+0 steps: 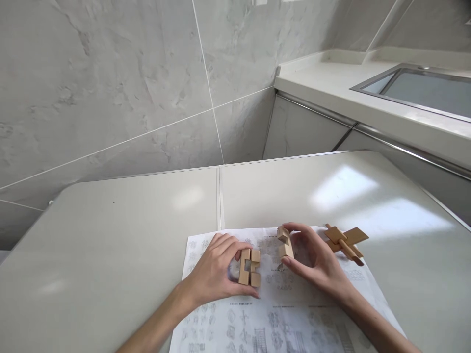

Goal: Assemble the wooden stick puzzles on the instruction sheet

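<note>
Fingers (pixel 230 245) of the left hand (pixel 215 272) are closed round a cluster of notched wooden pieces (pixel 249 267), thumb on the near side. The cluster sits low on the instruction sheet (pixel 294 314), though I can't tell if it's actually touching the paper. Just right of it, the right hand (pixel 316 262) pinches a single notched piece (pixel 285 243) upright between thumb and fingertips, near the cluster but not touching it.

My two cents: keep the left grip firm so the cluster doesn't slide apart, and hold the single piece by its ends so the notches stay visible. I'd also check which way it faces against the diagrams before bringing the two together. No forcing, these usually only seat one way.

A bit farther right, a finished cross-shaped wooden puzzle (pixel 346 241) lies on the sheet's edge, clear of both hands. Beyond that there's pale table (pixel 128 235), then a counter with a sink (pixel 423 90) far right, and a grey tiled wall (pixel 110 73) behind.
</note>
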Available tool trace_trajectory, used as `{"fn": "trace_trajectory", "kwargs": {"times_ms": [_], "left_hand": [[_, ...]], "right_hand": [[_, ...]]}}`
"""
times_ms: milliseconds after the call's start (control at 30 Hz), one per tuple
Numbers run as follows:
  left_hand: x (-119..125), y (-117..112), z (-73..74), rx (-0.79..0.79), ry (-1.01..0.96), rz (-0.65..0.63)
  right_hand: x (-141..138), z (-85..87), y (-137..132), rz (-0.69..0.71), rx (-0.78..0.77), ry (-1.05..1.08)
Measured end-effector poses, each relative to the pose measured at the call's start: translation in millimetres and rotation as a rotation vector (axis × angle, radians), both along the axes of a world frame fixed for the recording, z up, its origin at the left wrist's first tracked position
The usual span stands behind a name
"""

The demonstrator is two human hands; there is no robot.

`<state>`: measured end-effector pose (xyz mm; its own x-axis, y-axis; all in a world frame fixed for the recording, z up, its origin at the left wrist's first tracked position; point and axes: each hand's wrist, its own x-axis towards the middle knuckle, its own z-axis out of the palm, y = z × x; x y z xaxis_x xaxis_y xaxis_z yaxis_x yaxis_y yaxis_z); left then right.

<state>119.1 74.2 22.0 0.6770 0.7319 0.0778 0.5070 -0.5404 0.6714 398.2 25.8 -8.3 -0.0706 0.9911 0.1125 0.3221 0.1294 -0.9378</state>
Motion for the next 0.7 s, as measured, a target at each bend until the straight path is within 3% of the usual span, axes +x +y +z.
{"fn": "trace_trajectory", "kwargs": {"times_ms": [233, 500, 700], "left_hand": [[-7, 3, 0.9, -0.183, -0.101, 0.072], [-5, -4, 5.7, -0.397, -0.267, 0.210], [7, -16, 7.8, -0.433, -0.241, 0.196]], "right_hand": [[-2, -4.9, -2, -0.069, -0.060, 0.129], [-30, 10.9, -16, 0.128, -0.017, 0.190], [-43, 6.3, -17, 0.029, -0.068, 0.254]]}}
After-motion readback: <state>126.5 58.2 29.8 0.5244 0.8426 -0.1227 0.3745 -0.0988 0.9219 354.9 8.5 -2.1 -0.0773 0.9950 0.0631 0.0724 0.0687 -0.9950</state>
